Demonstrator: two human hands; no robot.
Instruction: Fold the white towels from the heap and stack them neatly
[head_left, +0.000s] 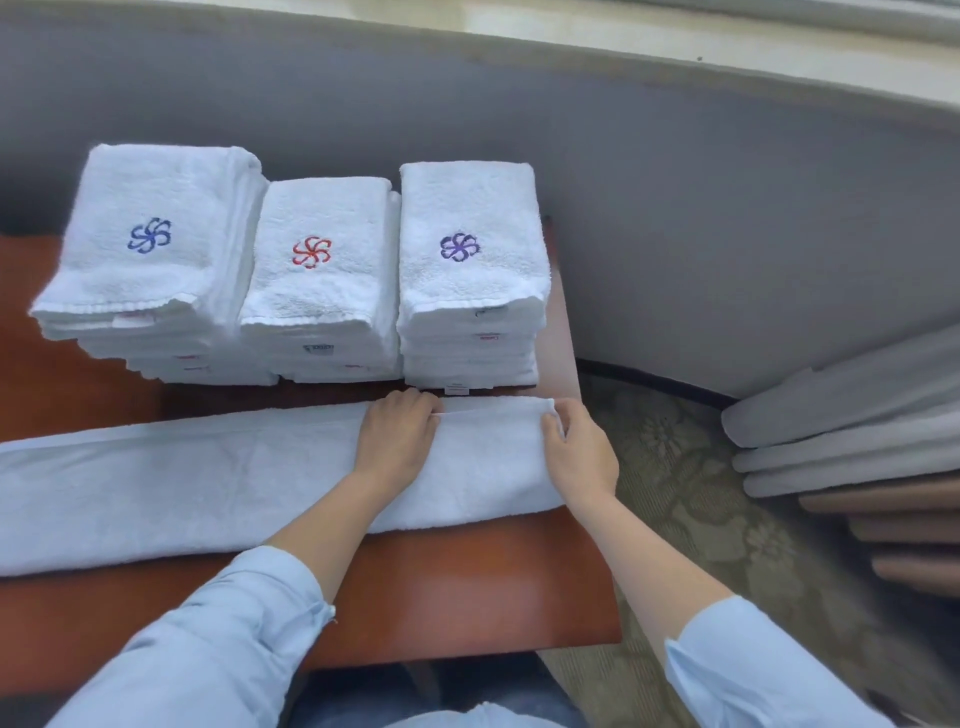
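Head view: towel (208, 478) lies on the table (467, 587), long axis left-to-right, with the right hand (576, 447) pinching its far right corner, the left hand (400, 431) curled over the far edge nearby, and all free length extending leftward.

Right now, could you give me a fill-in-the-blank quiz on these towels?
Folded towels stand in ____ stacks behind the long towel. The middle stack shows a ____ flower. The left hand and right hand hold the long towel's ____ end.
Missing: three; red; right.
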